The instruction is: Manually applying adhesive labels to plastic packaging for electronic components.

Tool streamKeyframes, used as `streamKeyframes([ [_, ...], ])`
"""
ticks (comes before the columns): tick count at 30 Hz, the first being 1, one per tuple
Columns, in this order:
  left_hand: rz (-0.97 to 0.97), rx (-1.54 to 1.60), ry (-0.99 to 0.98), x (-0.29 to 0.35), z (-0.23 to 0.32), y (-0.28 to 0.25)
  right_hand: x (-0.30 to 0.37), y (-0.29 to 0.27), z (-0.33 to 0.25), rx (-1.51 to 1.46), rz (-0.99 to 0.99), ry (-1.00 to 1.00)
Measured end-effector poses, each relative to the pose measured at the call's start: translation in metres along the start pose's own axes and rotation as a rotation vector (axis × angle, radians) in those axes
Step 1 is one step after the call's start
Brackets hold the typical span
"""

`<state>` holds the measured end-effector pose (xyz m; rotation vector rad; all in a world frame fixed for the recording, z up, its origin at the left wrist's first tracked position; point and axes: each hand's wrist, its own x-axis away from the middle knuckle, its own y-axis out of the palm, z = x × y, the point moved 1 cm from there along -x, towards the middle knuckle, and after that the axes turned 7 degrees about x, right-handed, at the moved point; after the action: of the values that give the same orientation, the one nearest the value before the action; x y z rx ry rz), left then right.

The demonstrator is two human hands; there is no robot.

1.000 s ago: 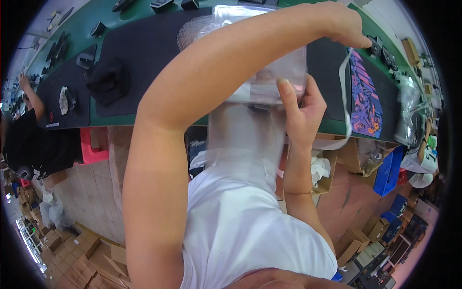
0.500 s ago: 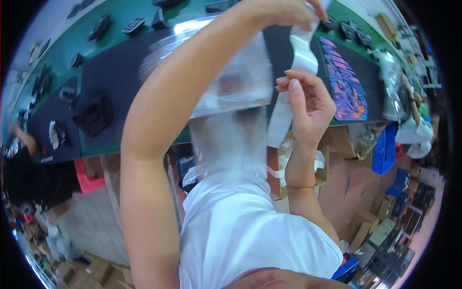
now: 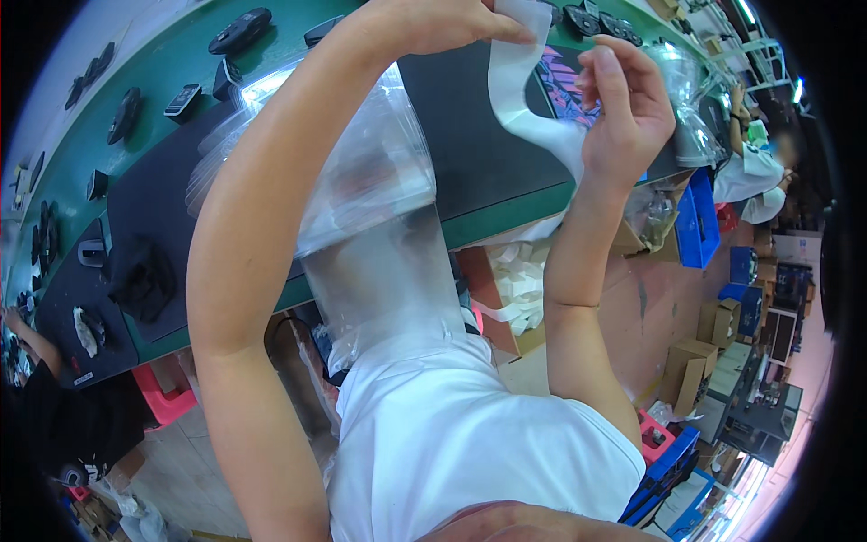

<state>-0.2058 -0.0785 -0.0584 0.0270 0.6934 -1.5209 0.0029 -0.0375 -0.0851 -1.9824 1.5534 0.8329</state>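
Note:
My left hand (image 3: 452,25) reaches across to the top middle, its fingers closed on a white glossy strip (image 3: 513,99), like label backing. From there the strip curves down and passes behind my right wrist. My right hand (image 3: 632,108) is raised beside it, with fingers curled in toward the thumb; anything between the fingertips is too small to make out. Under my left forearm lies a stack of clear plastic bags (image 3: 375,149) at the table edge. A clear plastic sheet (image 3: 388,280) stretches from the stack down to my white shirt.
Black mats (image 3: 479,135) cover the green table (image 3: 492,221). Several computer mice (image 3: 239,32) stand along the back. Crumpled white strips (image 3: 524,280) fill a cardboard box below the edge. A blue bin (image 3: 697,221) stands right. Other people are at far left and right.
My view has shifted, so the table appears turned. My hands have moved farther apart, and the right one is higher. The strip now bends around behind my right wrist.

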Motion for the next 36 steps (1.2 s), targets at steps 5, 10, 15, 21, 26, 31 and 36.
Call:
streamKeyframes([
  [5,-0.007,0.002,-0.082,-0.003,0.007,0.003,-0.011,0.006,0.014,0.171,-0.079,0.009],
  [10,-0.038,-0.059,0.012,-0.004,0.006,0.001,-0.015,0.013,0.008,0.272,-0.222,0.024],
  [15,-0.118,-0.032,-0.046,0.004,0.002,-0.005,-0.002,0.015,0.025,0.267,-0.066,-0.051],
  [21,-0.153,0.181,-0.058,-0.007,0.007,0.0,0.041,-0.014,-0.032,-0.125,0.025,-0.064],
  [26,-0.038,0.15,0.042,0.029,0.026,0.001,0.122,0.005,-0.06,-0.018,-0.532,0.276],
  [31,-0.112,0.22,-0.075,-0.013,-0.007,0.002,0.142,0.032,-0.046,0.172,-0.585,0.434],
  [36,-0.192,0.173,-0.052,0.015,0.017,-0.008,0.145,0.035,-0.042,0.203,-0.591,0.431],
])
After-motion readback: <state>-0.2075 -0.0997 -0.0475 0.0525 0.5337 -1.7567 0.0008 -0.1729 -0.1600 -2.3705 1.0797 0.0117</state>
